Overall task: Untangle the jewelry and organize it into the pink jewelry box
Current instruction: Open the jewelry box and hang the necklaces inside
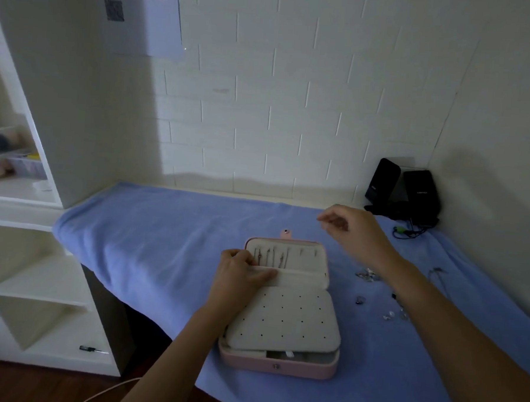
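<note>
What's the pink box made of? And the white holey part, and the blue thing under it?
The pink jewelry box looks like smooth faux leather or plastic: an even, faintly shiny shell. The dotted panel seems soft velvety padding, matte with rounded edges. The blue cloth looks like fuzzy towel fabric; it wrinkles and drapes.

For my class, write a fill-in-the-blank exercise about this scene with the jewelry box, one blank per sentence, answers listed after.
The pink jewelry box lies open on a ___ cloth.
The ___ hand holds its raised lid.
Loose jewelry lies on the cloth to the ___ of the box.
The two speakers in the corner are ___.
Answers: blue; left; right; black.
</note>
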Tool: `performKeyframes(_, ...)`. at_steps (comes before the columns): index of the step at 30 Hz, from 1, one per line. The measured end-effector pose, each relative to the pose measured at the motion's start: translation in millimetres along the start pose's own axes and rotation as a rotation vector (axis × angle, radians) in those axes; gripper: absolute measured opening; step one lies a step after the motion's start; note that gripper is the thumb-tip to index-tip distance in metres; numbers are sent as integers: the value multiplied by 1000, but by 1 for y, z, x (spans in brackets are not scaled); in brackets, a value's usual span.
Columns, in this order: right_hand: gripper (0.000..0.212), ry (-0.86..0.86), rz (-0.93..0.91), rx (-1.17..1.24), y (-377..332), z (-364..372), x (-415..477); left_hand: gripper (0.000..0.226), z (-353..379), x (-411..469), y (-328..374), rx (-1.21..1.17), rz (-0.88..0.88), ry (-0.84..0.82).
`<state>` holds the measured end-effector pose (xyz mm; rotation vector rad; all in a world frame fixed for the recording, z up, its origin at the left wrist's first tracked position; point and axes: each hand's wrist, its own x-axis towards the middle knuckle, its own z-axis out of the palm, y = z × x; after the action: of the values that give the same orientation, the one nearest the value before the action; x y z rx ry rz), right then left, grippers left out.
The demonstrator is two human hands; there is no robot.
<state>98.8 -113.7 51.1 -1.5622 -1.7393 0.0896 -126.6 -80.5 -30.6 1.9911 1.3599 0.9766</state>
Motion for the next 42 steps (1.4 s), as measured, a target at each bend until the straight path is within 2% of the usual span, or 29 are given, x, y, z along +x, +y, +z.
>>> performKeyframes(4, 8, -259, 202, -59, 27, -36, -7, 40, 2, 4, -2, -43, -59, -34)
performKeyframes(12, 14, -412, 316, -256, 73, -59, -31, 43, 0, 7, 2, -95, -52, -32)
performKeyframes(15, 25, -344, 367, -368, 90, -76, -34, 43, 4, 8, 8, -114, -49, -117)
performKeyframes(18, 37, -318, 492, -484, 113, -95, -36, 40, 11, 10, 24, -156, -59, -133)
performKeyframes(20, 38, -362, 575, -515, 129, -105, -41, 35, 16, 12, 36, -186, -61, -142)
performKeyframes(25, 34, -409, 641, -452, 154, -111, -51, 35, 34, 19, 60, -279, -54, -175)
performKeyframes(31, 16, -313, 662, -456, 175, -106, -53, 35, 58, 20, 64, -289, -16, -170)
performKeyframes(35, 42, -314, 641, -477, 177, -99, -49, 39, 66, 15, 59, -263, 25, -133)
performKeyframes(37, 35, -335, 634, -428, 168, -98, -45, 39, 66, 15, 55, -261, 42, -115)
performKeyframes(39, 19, -295, 574, -421, 166, -99, -39, 39, 66, 14, 53, -260, 66, -98)
performKeyframes(41, 15, -335, 547, -419, 163, -102, -39, 38, 66, 13, 51, -252, 84, -89)
performKeyframes(42, 22, -405, 570, -421, 166, -104, -40, 37, 66, 13, 51, -249, 87, -90)
